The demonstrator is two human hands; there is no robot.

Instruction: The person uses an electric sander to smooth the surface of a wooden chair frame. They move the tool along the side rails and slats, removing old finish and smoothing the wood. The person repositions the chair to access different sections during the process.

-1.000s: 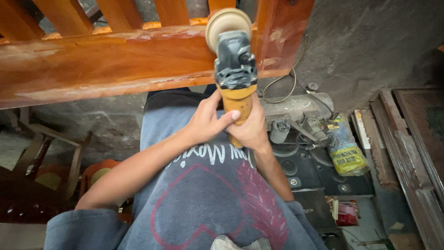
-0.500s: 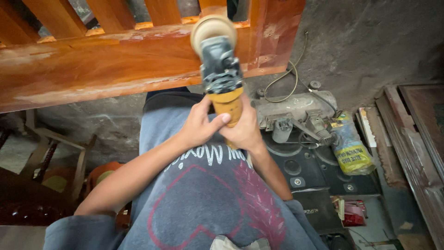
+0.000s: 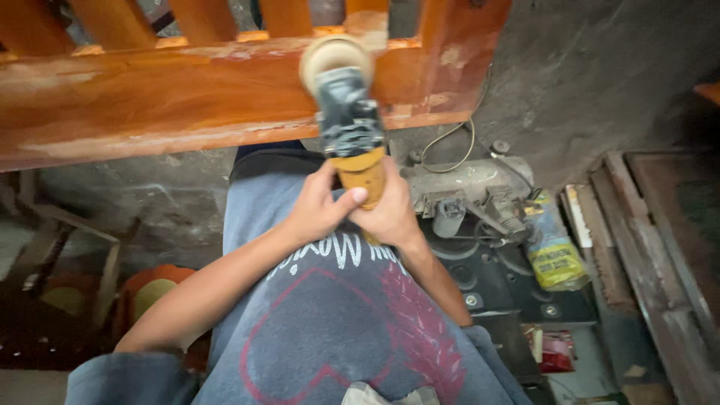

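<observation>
Both hands clasp the yellow handle of a power sander (image 3: pixel 349 124) with a grey body and a round beige pad. My left hand (image 3: pixel 319 206) wraps the handle from the left, thumb across it. From the right, my right hand (image 3: pixel 390 214) grips the same handle. The pad presses on the top face of a reddish-brown varnished wooden rail (image 3: pixel 172 97), part of a frame with upright slats. Pale worn patches show along the rail's edges.
On the concrete floor to the right lie a dusty grey machine (image 3: pixel 472 187), a black case (image 3: pixel 502 277), a yellow-labelled bag (image 3: pixel 553 251) and a cable (image 3: pixel 450 139). Wooden frames (image 3: pixel 660 247) lean at far right. A wooden chair (image 3: pixel 67 255) stands at left.
The sander has slid left along the rail, from near the right-hand post toward the middle. Both hands kept their grip and moved with it.
</observation>
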